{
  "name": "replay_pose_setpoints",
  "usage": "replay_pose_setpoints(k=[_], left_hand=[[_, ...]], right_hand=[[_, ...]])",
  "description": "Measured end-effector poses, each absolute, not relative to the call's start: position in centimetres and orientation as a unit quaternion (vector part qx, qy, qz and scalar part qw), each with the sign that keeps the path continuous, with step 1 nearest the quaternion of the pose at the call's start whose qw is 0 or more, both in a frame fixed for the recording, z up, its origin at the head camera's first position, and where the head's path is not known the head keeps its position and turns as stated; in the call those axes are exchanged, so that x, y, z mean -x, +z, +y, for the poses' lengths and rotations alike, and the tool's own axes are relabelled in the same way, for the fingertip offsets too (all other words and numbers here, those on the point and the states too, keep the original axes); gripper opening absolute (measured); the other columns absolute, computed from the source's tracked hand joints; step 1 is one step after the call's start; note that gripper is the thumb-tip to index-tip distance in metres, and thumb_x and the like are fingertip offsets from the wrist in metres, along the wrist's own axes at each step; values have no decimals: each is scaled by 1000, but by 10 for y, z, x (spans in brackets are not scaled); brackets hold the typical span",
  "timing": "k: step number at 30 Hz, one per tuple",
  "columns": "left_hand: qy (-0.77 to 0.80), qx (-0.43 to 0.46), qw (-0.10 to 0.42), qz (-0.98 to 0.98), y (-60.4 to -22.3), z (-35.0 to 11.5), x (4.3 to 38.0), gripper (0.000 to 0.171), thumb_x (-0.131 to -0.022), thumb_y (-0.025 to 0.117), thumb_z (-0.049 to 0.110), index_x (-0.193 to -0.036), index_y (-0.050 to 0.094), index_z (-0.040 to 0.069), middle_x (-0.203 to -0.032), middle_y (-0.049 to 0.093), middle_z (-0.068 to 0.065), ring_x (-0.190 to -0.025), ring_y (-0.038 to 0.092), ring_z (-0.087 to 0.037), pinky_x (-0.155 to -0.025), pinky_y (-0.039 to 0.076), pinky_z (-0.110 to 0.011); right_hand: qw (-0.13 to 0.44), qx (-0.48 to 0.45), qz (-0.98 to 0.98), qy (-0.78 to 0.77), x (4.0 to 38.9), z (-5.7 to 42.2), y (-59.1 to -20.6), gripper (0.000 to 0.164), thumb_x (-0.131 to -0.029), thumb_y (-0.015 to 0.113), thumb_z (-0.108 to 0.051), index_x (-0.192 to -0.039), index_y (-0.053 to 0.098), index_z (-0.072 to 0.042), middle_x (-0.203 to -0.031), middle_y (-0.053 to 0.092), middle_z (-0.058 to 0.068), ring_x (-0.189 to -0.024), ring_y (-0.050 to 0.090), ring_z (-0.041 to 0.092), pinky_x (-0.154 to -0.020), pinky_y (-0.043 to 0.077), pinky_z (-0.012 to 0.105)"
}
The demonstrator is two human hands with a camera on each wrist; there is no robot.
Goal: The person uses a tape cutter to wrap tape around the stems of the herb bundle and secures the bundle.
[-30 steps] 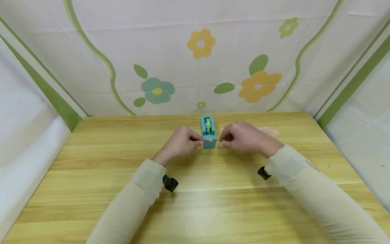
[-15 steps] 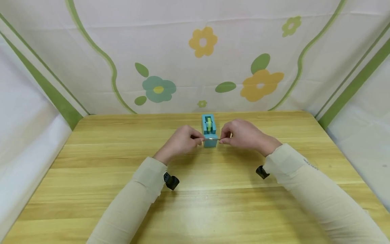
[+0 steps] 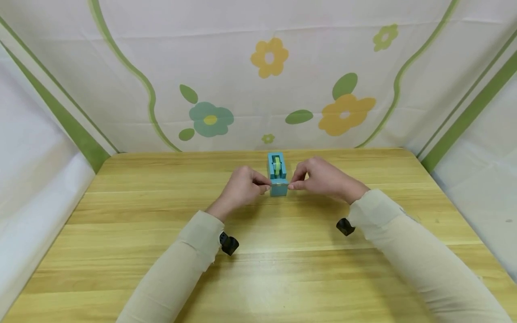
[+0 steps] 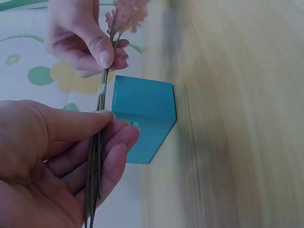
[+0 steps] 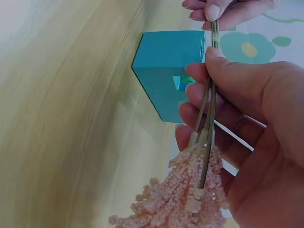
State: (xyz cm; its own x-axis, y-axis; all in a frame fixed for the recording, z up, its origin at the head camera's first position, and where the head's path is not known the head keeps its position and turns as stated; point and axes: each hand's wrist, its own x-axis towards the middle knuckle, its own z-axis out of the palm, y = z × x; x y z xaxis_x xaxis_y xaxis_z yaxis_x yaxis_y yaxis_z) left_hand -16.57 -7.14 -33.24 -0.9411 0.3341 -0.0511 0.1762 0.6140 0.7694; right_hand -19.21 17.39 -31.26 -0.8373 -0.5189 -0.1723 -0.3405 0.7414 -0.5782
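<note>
A bunch of pink flowers [image 5: 190, 190] with thin brown-green stems [image 4: 103, 89] lies sideways between my two hands. My left hand [image 3: 243, 188] pinches the lower stems between thumb and fingers. Nearer the beady pink heads, my right hand [image 3: 325, 180] pinches the same stems. A short band of clear tape [image 5: 215, 38] shows on the stems between the hands. Right behind them, a blue tape dispenser [image 3: 278, 189] stands on the table, holding a yellow-green tape roll [image 3: 277, 166]. In the head view the flower heads are hidden by my right hand.
The wooden table [image 3: 258, 269] spreads out in front of me. A white curtain [image 3: 226, 58] with printed flowers hangs along its back edge, with white cloth at both sides. A small black camera [image 3: 229, 244] sits at my left wrist.
My right hand has shifted slightly left towards my left hand, so less stem shows between them. The pink heads, visible behind the right hand a second ago, are now out of sight there.
</note>
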Motion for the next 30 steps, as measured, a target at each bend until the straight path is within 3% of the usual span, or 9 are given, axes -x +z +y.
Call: replay_pose_setpoints(k=[4,9,15,17,23,30], left_hand=[[409,-140,102,896,-334,-69,164,15,-101,77,15,-105,86,4,-101,84,-9,-78,70,-16,-70,57,-28],[409,-131,117,895,-337,-66,161,30,-107,70,29,-100,86,4,-89,81,-14,-60,56,-13,-59,46,-26],[426,-107,110,891,-343,-62,161,45,-111,63,30,-85,81,-2,-60,61,-2,-52,45,-13,-55,36,-26],[433,-101,109,889,-344,-61,161,46,-111,62,30,-84,79,-3,-60,60,-2,-53,44,-13,-56,35,-27],[452,-84,93,883,-350,-57,160,35,-105,73,31,-90,84,1,-77,75,-15,-60,52,-13,-58,42,-25],[475,-58,67,875,-359,-51,161,38,-103,76,32,-83,82,0,-64,65,-5,-55,46,-12,-54,36,-24]], right_hand=[[192,200,909,-310,193,175,-319,12,-101,78,-22,-99,88,-15,-104,82,2,-95,66,22,-82,54,37],[187,217,913,-290,194,177,-326,13,-101,78,-21,-99,88,-13,-99,84,4,-82,63,19,-74,52,34],[168,219,920,-278,193,175,-327,12,-100,79,-21,-99,88,-13,-99,84,3,-81,64,18,-72,52,33],[167,216,921,-277,193,175,-327,12,-100,79,-21,-99,88,-13,-99,84,2,-81,64,18,-72,52,33],[163,214,922,-277,194,175,-330,12,-100,79,-22,-99,88,-14,-97,84,1,-79,63,18,-70,51,33],[158,218,921,-280,194,174,-332,12,-100,79,-21,-99,88,-14,-97,84,1,-75,62,19,-68,51,34]])
